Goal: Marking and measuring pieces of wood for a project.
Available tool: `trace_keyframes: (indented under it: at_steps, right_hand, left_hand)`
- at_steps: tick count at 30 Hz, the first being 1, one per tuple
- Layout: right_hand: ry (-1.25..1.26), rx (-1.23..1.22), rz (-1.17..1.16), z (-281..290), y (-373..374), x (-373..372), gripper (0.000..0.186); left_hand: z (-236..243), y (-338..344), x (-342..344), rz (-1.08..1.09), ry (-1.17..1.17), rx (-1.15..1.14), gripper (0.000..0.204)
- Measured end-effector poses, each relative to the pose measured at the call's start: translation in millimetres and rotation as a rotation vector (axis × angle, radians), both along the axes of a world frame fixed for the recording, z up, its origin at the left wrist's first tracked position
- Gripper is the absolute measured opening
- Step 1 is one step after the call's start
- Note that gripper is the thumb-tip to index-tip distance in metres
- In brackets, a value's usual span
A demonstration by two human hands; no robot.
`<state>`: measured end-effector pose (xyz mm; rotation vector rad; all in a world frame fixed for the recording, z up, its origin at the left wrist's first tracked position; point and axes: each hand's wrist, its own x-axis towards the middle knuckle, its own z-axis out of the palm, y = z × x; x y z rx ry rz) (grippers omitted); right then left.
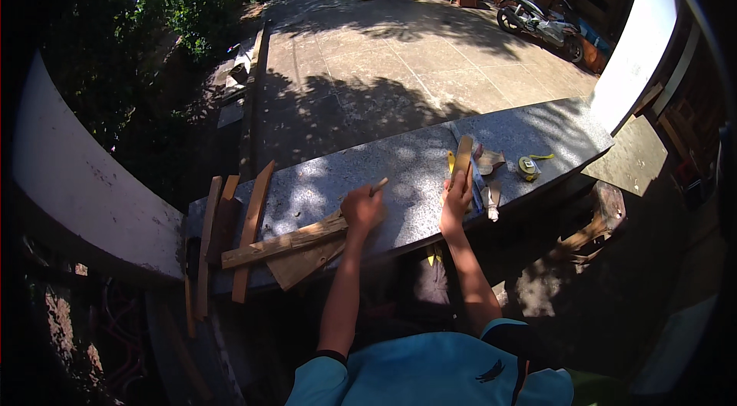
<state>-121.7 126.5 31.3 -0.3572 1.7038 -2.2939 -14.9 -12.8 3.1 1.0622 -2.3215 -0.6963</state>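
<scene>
My left hand [362, 208] is closed in a fist over the right end of a rough wooden strip [288, 244]. A short, light-coloured rod [379, 185] sticks out of this fist; its other end is hidden. Under the strip lies a wider wooden board [303, 266], slanting over the counter's front edge. To the right, my right hand [457, 195] grips a flat wooden piece [463, 151] with a rounded top, tilted upward. Just beside that hand are a yellow object [451, 158] and a long blue tool [477, 189], both partly covered.
The speckled stone counter [414, 156] runs across in front of me. Several wooden strips [253, 225] cross its left end. A yellow tape measure [527, 168] and a crumpled pale tube [494, 210] lie at right. White pillars [641, 37] flank the counter; a motorbike [537, 16] stands beyond.
</scene>
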Motion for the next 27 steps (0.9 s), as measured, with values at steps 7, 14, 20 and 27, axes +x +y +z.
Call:
trace_keyframes:
  at_steps: [7, 14, 20, 27]
  right_hand:
    - [0.158, 0.039, 0.329, 1.9, -1.3, 6.1, 0.04]
    - [0.175, 0.347, 0.53, -7.0, 2.1, 11.9, 0.04]
    - [0.184, 0.262, 0.379, -14.4, 2.1, 4.8, 0.041]
    - [0.146, 0.058, 0.229, -13.6, -2.7, 10.4, 0.039]
  left_hand:
    - [-7.5, -8.3, 4.8, -0.014, 0.085, -0.052, 0.022]
    - [-6.5, -11.6, 7.8, -0.014, 0.09, 0.01, 0.021]
    - [-3.9, -6.9, 2.2, -0.019, 0.078, 0.064, 0.022]
    - [-2.3, -11.5, 5.5, -0.022, 0.07, 0.128, 0.023]
